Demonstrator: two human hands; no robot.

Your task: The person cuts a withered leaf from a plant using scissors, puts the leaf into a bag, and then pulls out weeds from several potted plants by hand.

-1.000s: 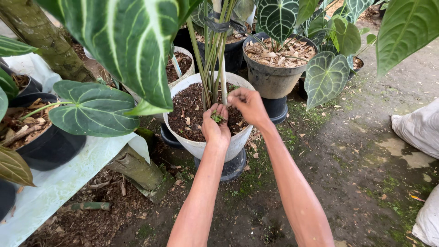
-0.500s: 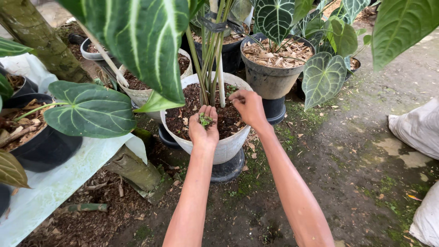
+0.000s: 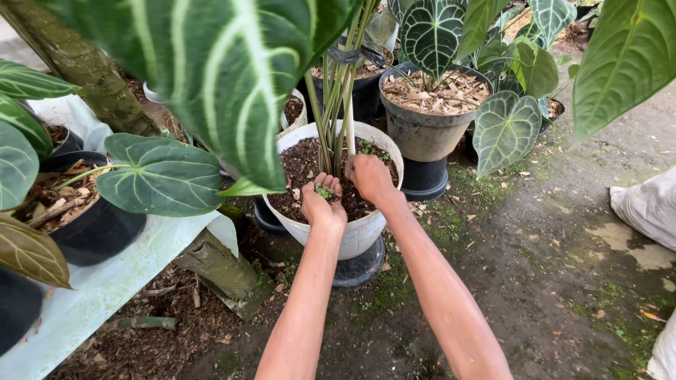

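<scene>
Carefully now: your left hand (image 3: 322,204) is cupping small green weeds (image 3: 324,191) over the white pot (image 3: 366,236), at 6 o'clock from the stems (image 3: 336,105). Your right hand (image 3: 369,176) is pinching into the soil (image 3: 303,165); pulling hard risks tearing roots.
</scene>
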